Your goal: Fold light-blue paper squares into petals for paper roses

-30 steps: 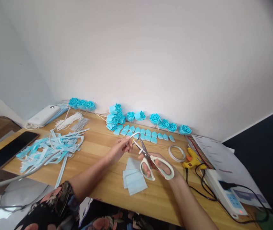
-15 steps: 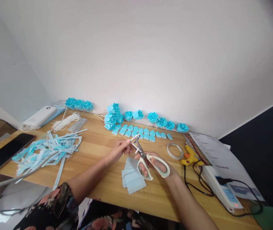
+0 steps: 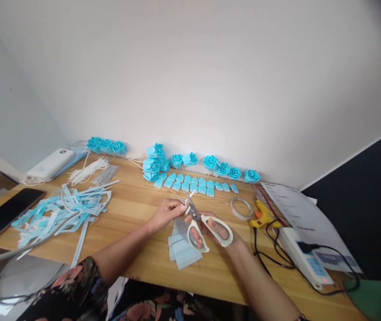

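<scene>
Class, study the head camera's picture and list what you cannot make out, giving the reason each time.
All in the head view:
- Right hand: partly hidden behind the scissors handles.
- White strip: too small to tell, between the left hand and the blades, whether it is cut.
- Light blue sheets: far end covered by the hands and scissors.
- Printed paper: lettering too blurred to read.
- Phone: cut off by the left edge.

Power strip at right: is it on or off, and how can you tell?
On: the power strip has its red light glowing.
</scene>
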`<state>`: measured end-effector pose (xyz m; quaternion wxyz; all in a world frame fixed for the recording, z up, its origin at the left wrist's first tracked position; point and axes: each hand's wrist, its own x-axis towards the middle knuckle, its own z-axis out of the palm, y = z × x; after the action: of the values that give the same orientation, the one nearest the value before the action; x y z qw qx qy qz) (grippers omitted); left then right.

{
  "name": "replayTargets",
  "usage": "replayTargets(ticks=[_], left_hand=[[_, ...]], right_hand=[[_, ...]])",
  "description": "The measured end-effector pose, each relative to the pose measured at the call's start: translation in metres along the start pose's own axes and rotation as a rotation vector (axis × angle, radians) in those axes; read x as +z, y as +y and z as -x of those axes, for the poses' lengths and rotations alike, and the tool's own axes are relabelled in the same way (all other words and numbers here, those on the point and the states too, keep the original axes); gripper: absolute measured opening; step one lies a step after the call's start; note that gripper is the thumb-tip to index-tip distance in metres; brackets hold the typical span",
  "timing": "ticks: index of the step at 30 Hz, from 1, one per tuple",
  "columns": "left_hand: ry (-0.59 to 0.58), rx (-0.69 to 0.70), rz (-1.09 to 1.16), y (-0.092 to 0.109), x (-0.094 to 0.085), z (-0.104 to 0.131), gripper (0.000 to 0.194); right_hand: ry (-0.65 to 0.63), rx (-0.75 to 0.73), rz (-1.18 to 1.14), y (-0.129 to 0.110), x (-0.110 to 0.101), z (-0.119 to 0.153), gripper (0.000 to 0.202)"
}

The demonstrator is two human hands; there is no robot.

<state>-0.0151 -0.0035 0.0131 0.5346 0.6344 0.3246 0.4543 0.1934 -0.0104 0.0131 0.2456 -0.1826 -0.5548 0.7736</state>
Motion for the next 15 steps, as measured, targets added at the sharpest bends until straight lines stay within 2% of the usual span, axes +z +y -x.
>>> replayTargets(ticks=[7,11,15], left_hand=[[-0.116,0.028,-0.011,0.0048,0.0005,0.0013,0.049],[-0.086,0.013,-0.041,0.0024,-0.0018,0.0021,0.049],[-0.020,-0.014,-0.033,0.0043,-0.0032,0.0038,0.038]], right_hand=[[-0.009,-0.008,-0.020,-0.0023,0.0028,-0.0009,0.063],[-0.039,-0.056,-0.021,-0.0001,0.0009,-0.0034,0.061],[-0.048,-0.050,-0.028,0.0038,-0.0044,-0.0040,0.061]])
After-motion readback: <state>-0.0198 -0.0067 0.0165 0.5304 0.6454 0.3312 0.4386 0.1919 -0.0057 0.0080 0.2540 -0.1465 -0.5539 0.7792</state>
